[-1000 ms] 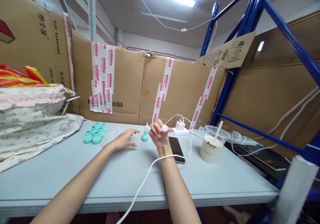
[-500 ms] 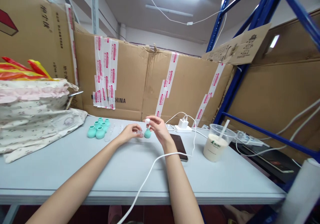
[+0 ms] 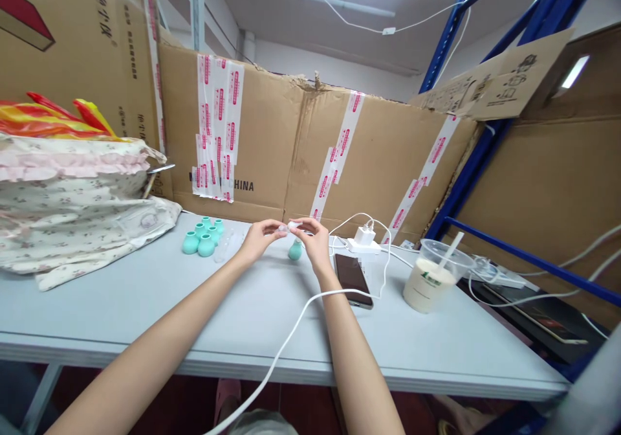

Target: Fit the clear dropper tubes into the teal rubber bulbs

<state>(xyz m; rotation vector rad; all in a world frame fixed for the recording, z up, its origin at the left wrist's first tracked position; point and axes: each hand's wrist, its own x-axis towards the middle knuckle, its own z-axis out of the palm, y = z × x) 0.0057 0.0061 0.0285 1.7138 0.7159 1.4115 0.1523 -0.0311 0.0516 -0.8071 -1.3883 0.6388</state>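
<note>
My left hand (image 3: 259, 241) pinches a small clear plastic piece (image 3: 283, 228) between thumb and fingertips. Against its end, my right hand (image 3: 314, 239) pinches a small white piece with a round end (image 3: 292, 226). The two pieces meet or nearly meet; fingers hide the join. Just behind and below my fingertips stands a mint green bulb (image 3: 295, 250), its top partly covered by my right hand. Several open-necked mint green bulbs (image 3: 206, 246) are grouped beyond my left wrist. Beside them lie clear plastic pieces (image 3: 224, 247), too faint to make out fully.
A phone (image 3: 353, 281) lies right of my right forearm. Further right is a drink cup with straw (image 3: 427, 286). A charger (image 3: 365, 235) sits in a power strip (image 3: 361, 246); its white cable (image 3: 295, 325) crosses my right forearm. A floral cloth bag (image 3: 72, 215) occupies the left.
My left hand, first open and reaching, has taken a clear plastic piece. Both hands have come together, bringing that piece to the white one. The view has tilted down and turned left.
</note>
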